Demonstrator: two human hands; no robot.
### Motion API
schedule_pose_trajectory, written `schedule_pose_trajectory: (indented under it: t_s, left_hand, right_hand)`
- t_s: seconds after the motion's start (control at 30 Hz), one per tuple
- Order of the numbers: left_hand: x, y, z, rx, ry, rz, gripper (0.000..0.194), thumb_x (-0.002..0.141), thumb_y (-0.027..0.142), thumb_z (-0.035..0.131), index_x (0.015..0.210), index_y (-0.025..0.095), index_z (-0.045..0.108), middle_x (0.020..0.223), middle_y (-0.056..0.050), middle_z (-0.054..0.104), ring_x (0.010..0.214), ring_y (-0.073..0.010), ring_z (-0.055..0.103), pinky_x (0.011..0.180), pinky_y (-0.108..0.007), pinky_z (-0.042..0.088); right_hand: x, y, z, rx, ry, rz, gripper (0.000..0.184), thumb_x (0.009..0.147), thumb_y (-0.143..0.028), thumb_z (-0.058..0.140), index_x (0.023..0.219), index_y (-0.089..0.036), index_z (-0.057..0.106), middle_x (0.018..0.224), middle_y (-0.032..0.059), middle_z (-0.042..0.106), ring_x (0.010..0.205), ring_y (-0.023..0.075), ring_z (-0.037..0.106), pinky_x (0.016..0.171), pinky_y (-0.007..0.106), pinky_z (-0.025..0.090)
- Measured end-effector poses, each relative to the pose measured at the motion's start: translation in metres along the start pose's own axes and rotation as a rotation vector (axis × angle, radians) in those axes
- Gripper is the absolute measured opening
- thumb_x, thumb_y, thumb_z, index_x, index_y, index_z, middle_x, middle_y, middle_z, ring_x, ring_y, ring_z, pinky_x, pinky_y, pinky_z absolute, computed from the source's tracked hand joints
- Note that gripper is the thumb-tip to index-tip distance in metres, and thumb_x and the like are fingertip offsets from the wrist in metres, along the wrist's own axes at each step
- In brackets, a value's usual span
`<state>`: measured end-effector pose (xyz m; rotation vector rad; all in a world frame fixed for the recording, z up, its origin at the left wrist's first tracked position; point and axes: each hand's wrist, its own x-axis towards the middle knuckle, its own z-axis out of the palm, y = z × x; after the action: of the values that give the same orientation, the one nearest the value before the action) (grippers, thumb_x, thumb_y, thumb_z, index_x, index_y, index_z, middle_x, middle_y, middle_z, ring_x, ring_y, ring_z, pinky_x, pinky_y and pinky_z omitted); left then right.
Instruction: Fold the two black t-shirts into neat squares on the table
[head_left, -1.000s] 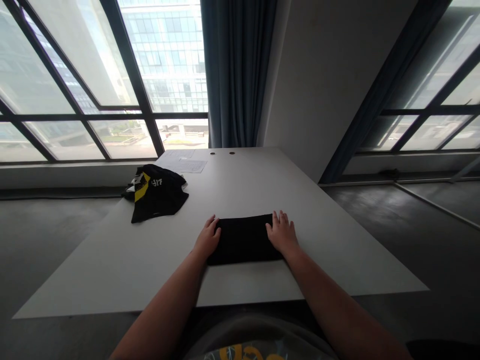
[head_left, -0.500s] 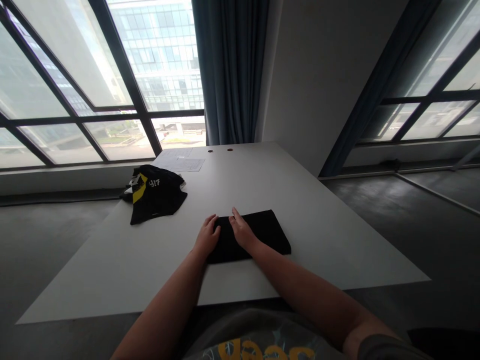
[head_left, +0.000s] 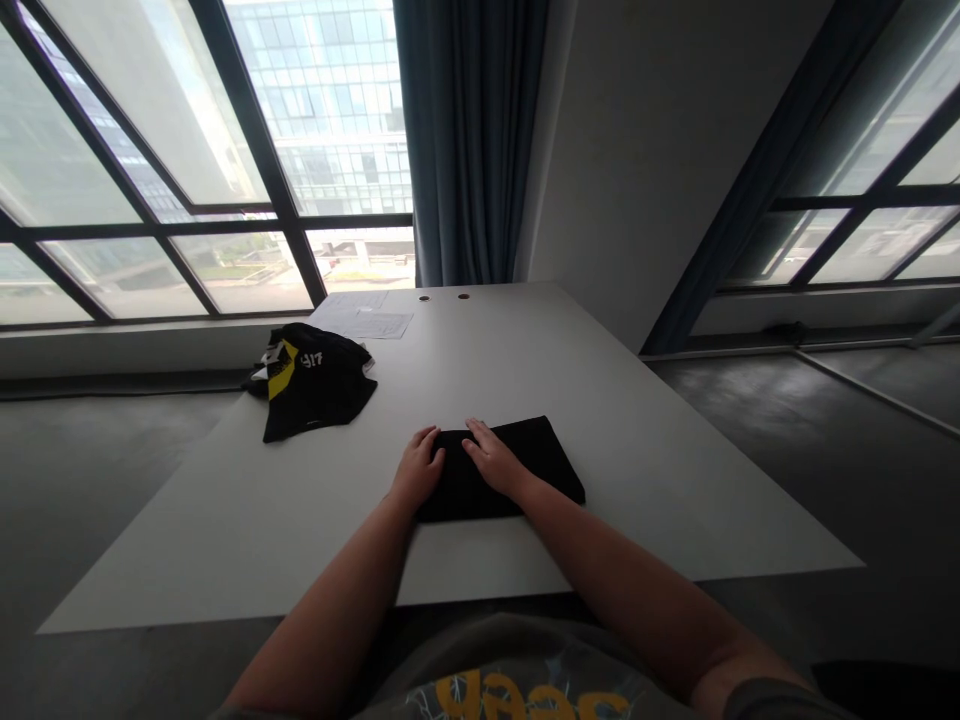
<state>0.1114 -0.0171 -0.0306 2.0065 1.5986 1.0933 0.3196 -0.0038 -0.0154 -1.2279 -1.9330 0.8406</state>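
Observation:
A flat black bundle of folded cloth [head_left: 540, 460], roughly rectangular, lies on the white table [head_left: 300, 530] in front of me. At its left end rests my left hand [head_left: 420, 467], fingers stretched forward along the edge and thumb on top. My right hand [head_left: 495, 460] lies flat on the upper side near the middle, its fingers reaching to the far edge. Neither hand grips the cloth. The palms hide part of its surface.
Farther left on the table lies a crumpled black garment [head_left: 322, 385] with yellow and white markings. Sheets of paper [head_left: 375, 323] sit behind it at the far edge, near two round holes in the tabletop. A blue curtain [head_left: 472, 150] hangs beyond, beside large windows.
My right hand has slid slightly right over the black cloth and lies flatter on it. My left hand stays at the left end. The view has shifted a little.

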Motion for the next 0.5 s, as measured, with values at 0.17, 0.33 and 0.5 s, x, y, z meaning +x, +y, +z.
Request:
schedule_pose_trajectory:
  t_s: [0.17,0.33,0.5]
  left_hand:
    - [-0.001,0.003,-0.002,0.013,-0.012,-0.015,0.045,0.095,0.026,0.057,0.139,0.020,0.064,0.146,-0.012,0.059,0.136,-0.0286,0.056,0.123,-0.048,0.039]
    - [-0.001,0.006,-0.004,0.015,-0.039,-0.022,0.045,0.095,0.028,0.057,0.139,0.019,0.063,0.147,-0.013,0.058,0.138,-0.0289,0.054,0.124,-0.046,0.038]
    - [-0.003,0.006,-0.004,0.013,-0.040,-0.044,0.047,0.096,0.029,0.057,0.142,0.022,0.060,0.152,-0.011,0.054,0.141,-0.0281,0.052,0.124,-0.046,0.037]
  right_hand:
    - [-0.008,0.024,-0.046,-0.267,0.041,-0.041,0.066,0.101,-0.049,0.047,0.158,-0.015,0.047,0.167,0.0128,0.039,0.160,0.0288,0.022,0.130,0.052,0.020]
    - [-0.024,0.042,-0.082,-0.507,0.007,-0.014,0.055,0.101,-0.038,0.047,0.148,-0.014,0.059,0.156,0.0147,0.054,0.152,0.0283,0.040,0.128,0.050,0.025]
    - [-0.033,0.049,-0.092,-0.642,0.020,0.164,0.057,0.102,-0.043,0.048,0.155,-0.021,0.052,0.165,0.0107,0.042,0.156,0.0328,0.030,0.126,0.059,0.024]
